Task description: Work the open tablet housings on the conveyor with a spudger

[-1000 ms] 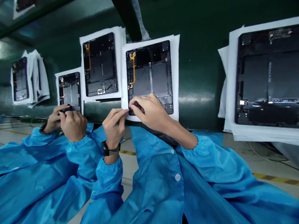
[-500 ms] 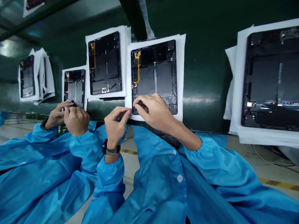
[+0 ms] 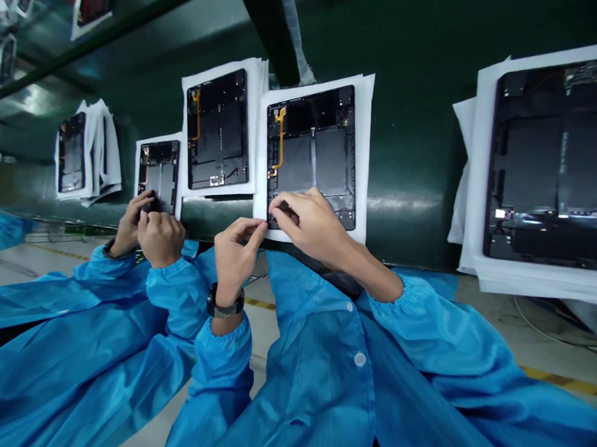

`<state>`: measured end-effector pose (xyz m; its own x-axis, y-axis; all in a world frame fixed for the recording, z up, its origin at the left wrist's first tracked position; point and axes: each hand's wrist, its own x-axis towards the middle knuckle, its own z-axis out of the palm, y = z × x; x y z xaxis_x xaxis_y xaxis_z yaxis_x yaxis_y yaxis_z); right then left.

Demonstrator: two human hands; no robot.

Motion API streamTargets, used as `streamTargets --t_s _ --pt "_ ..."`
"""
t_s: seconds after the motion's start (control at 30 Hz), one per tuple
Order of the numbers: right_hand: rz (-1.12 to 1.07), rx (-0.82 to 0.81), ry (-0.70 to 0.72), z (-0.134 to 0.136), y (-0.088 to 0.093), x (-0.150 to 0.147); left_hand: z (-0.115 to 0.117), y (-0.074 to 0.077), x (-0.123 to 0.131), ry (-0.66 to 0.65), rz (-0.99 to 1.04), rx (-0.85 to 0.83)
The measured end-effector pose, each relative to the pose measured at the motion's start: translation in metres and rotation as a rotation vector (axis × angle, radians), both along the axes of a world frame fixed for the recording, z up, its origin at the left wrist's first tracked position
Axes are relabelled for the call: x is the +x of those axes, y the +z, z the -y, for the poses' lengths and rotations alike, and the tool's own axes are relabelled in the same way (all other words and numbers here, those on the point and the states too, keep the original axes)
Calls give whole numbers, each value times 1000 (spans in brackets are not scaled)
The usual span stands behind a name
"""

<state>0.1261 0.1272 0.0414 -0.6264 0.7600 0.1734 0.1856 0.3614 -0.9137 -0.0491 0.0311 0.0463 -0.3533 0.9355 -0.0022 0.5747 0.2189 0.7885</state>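
An opened black tablet-like device (image 3: 332,158) with an orange ribbon cable (image 3: 281,139) lies on white sheets (image 3: 362,153) at the middle of the view. Over its lower left part, my right hand (image 3: 316,226) is closed around a small dark object (image 3: 290,211), which the fingers partly hide. My left hand (image 3: 235,252), with a watch on the wrist, has thumb and index fingertip pressed together at the device's lower left corner. Whatever lies between those fingertips is too small to make out.
Another opened device (image 3: 218,129) lies to the left, and a large one (image 3: 532,162) at the right, both on white sheets. Further left, a co-worker's hands (image 3: 161,238) are at a smaller device (image 3: 164,170). A green post (image 3: 268,32) stands behind.
The devices at the left appear shifted slightly right and those at the right slightly lower, as the view has moved. Both my hands keep nearly the same pose at the device.
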Motion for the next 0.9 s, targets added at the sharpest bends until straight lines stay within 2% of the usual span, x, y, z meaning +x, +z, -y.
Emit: streamTargets --t_s 0.3,0.67,0.77,0.9 --pt "-38 -31 -5 0 -1 2 -9 10 -3 24 -27 -117" --pt "-98 -74 4 -3 -3 5 -29 34 -7 2 13 -343" --pt "-131 -85 9 -4 -3 6 -38 42 -5 -39 -46 -401" --pt "-143 -97 14 -5 -2 8 -47 51 -1 -115 -261 -483"
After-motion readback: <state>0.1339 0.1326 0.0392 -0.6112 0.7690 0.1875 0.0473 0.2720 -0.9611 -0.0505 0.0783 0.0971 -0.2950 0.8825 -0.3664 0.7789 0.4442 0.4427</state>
